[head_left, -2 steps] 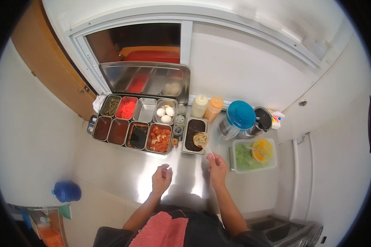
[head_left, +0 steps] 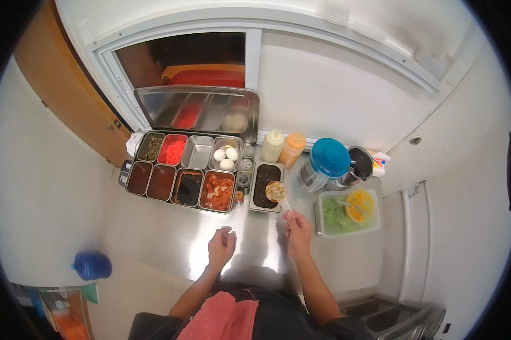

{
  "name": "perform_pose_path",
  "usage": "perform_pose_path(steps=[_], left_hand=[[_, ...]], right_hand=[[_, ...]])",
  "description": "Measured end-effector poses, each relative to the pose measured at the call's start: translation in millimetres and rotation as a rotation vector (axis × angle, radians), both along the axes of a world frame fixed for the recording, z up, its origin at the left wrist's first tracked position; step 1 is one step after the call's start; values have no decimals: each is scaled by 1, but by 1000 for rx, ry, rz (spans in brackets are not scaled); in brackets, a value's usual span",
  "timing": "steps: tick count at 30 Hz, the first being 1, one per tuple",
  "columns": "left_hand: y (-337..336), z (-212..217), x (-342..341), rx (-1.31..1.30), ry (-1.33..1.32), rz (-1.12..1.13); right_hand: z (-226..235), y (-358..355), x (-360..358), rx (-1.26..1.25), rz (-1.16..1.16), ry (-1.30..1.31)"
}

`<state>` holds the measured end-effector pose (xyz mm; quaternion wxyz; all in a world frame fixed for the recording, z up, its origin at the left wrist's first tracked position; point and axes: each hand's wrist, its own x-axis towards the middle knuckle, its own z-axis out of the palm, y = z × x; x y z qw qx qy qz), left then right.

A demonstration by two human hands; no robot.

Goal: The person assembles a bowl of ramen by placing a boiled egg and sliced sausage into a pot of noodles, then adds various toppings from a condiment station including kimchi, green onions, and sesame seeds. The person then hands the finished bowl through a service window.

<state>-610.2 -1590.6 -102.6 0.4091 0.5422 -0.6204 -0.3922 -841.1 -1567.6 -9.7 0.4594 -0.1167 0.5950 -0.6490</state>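
My right hand (head_left: 299,231) grips the pale handle of a ladle (head_left: 287,208). The ladle's bowl, full of pale chopped bits (head_left: 276,191), is over a rectangular metal pan of dark sauce (head_left: 263,180); whether it touches the sauce I cannot tell. My left hand (head_left: 221,247) hovers over the steel counter (head_left: 170,226) with its fingers curled in, and nothing shows between them. It is nearest to a metal tray of inserts (head_left: 210,209), which hold red and brown sauces, a dark liquid, an orange-red mix, green bits, red shreds and white eggs (head_left: 226,154).
Behind the sauce pan stand a cream squeeze bottle (head_left: 273,145) and an orange one (head_left: 293,149). A blue-lidded pitcher (head_left: 330,158) and a dark jug (head_left: 357,164) are farther right. Nearer lies a clear tub (head_left: 337,218) of green shreds with a yellow cup. Small shakers (head_left: 245,165) stand beside the tray.
The whole view has shifted very slightly. Both hands and the ladle keep about the same places over the counter.
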Motion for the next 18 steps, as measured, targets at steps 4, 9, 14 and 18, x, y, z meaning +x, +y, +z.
perform_pose_path(steps=[4,9,14,18], left_hand=[[-1,6,1,13,16,-23],[-7,7,-1,-11,17,-31],[-9,-2,-1,24,20,-27],[-9,-6,-1,-20,9,-21]], right_hand=[[31,0,-14,-18,10,-424],[92,0,-77,-221,-86,-205],[136,-13,-189,-7,-254,970],[116,-28,-254,345,-207,1589]])
